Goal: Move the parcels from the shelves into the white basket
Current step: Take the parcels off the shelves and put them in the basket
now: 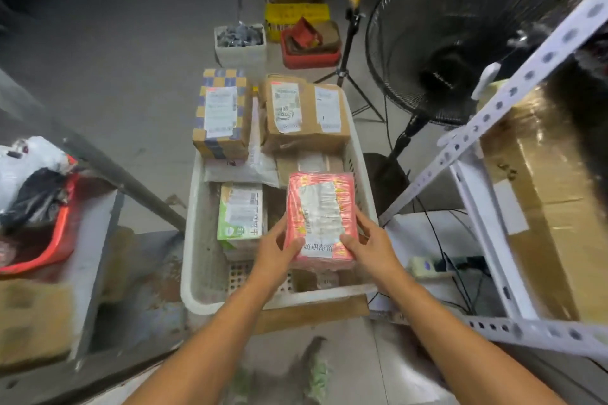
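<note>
A red parcel (320,217) is gripped at its near corners by both hands, the left hand (279,248) and right hand (373,245) equally close, over the near right of the white basket (197,233); its long axis runs near to far, a downward placement seemingly pending.

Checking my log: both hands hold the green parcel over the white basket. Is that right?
Not quite. The head view shows the left hand and right hand holding the red parcel over the white basket; the green parcel lies inside it.
</note>
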A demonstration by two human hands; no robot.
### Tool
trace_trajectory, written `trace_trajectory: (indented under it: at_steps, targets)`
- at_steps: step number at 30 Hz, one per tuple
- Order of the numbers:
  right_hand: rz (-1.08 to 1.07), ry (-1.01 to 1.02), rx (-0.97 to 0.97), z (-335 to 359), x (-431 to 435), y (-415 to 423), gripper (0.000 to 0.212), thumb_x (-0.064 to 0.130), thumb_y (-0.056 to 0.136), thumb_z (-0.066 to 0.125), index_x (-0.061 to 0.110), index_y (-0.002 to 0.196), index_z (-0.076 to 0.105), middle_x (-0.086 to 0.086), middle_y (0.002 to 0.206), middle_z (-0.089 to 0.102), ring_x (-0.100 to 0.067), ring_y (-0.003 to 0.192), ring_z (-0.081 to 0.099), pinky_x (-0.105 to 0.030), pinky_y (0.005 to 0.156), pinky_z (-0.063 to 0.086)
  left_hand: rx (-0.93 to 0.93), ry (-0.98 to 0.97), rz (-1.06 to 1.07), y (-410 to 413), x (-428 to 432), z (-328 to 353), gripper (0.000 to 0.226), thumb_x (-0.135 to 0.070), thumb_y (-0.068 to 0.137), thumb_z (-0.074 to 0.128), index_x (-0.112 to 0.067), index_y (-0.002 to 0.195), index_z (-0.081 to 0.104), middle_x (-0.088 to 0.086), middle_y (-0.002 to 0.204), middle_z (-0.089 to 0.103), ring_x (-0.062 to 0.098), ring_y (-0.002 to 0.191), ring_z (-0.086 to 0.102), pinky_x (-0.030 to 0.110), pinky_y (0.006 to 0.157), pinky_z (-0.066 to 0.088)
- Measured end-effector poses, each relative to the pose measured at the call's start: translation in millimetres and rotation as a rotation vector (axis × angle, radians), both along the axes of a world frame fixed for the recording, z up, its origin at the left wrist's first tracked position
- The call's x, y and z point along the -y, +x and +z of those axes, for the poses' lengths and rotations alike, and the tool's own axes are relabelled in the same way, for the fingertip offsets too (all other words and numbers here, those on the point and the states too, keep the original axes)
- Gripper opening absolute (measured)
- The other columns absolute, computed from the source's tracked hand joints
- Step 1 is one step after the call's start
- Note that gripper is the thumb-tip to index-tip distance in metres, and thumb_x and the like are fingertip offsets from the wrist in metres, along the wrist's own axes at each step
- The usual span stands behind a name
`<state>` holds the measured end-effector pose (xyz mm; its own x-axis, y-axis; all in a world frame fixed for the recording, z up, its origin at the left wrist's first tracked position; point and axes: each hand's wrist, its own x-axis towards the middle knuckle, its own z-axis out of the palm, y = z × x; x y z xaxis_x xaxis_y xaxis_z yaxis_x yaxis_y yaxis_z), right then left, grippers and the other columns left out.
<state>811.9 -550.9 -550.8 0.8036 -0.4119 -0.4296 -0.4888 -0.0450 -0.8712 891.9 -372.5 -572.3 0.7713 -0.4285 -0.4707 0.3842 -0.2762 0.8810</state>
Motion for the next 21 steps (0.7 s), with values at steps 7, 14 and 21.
trace_trajectory:
  at_steps: [7, 14, 21]
  targets:
    - [-0.048, -0.023, -0.105, -60.8, 16.6, 29.4, 0.062, -0.001, 0.091, 0.059, 0.021, 0.146, 0.038, 0.011, 0.122, 0.059, 0.004, 0.100, 0.059, -0.007, 0.078, 0.049, -0.064, 0.045, -0.020, 28.9, 23.7, -63.9, 0.063, -0.010, 0.089, 0.064, -0.038, 0.141, 0.040, -0.012, 0.133, 0.054, 0.010, 0.120, 0.053, 0.031, 0.097, 0.049]
    - [-0.157, -0.108, -0.172, -81.3, 11.9, 44.2, 0.059, -0.009, 0.088, 0.046, 0.020, 0.139, 0.047, 0.000, 0.120, 0.064, -0.012, 0.106, 0.061, -0.020, 0.084, 0.052, -0.055, 0.102, -0.067, 25.0, 37.5, -85.7, 0.074, -0.010, 0.087, 0.067, -0.032, 0.148, 0.031, -0.006, 0.143, 0.048, 0.014, 0.129, 0.046, 0.039, 0.107, 0.041]
    - [-0.151, -0.132, -0.269, -77.4, 14.8, 47.1, 0.054, -0.005, 0.087, 0.049, 0.025, 0.132, 0.051, 0.008, 0.106, 0.064, -0.007, 0.094, 0.061, -0.012, 0.074, 0.048, -0.057, 0.176, -0.146, 30.1, 36.1, -81.4, 0.079, -0.011, 0.087, 0.067, -0.031, 0.151, 0.024, -0.004, 0.145, 0.046, 0.016, 0.131, 0.043, 0.031, 0.106, 0.038]
